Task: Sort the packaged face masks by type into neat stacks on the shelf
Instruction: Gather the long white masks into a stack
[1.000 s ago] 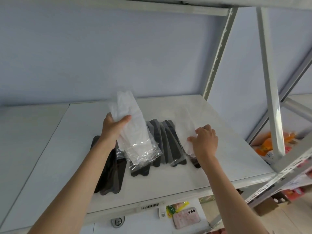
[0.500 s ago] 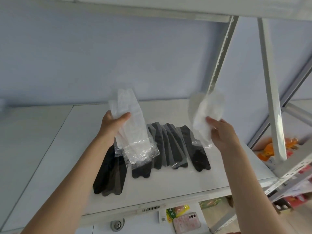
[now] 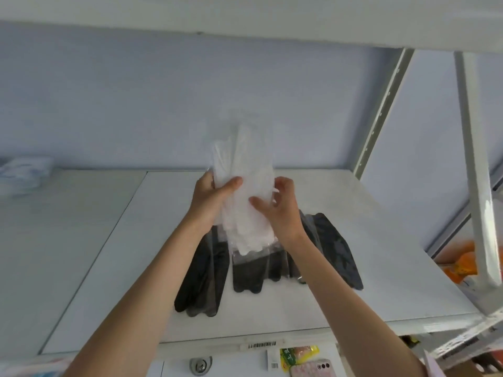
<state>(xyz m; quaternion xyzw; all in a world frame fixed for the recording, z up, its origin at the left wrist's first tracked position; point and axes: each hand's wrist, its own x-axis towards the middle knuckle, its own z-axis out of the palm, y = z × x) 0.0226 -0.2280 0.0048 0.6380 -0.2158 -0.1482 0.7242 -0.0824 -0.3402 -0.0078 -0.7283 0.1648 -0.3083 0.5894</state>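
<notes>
- Above the middle of the white shelf, the left hand and the right hand together hold up one bundle of white masks in clear packets.
- The left hand's grip is closed on the bundle's left edge, thumb across the front; the right hand's grip pinches the right edge, thumb on the front and fingers curled behind.
- How many white packets make up the bundle cannot be counted: they overlap, and their upper ends are blurred against the pale blue wall.
- Below the hands, black masks in clear packets lie flat on the shelf in a fan. Roughly three groups can be made out: one to the left under the left forearm, one in the middle beneath the white bundle, one to the right. The exact number of packets is hard to tell, since arms and bundle cover their upper parts.
- Far left on the shelf, a heap of pale blue-white packets is cut off by the frame edge.
- One barcode label sits on the shelf's front edge.
- Below the shelf, one phone in a pink case and one yellow-green packet are partly visible.
- On the right, orange items show behind the rack's uprights, too unclear to name.
</notes>
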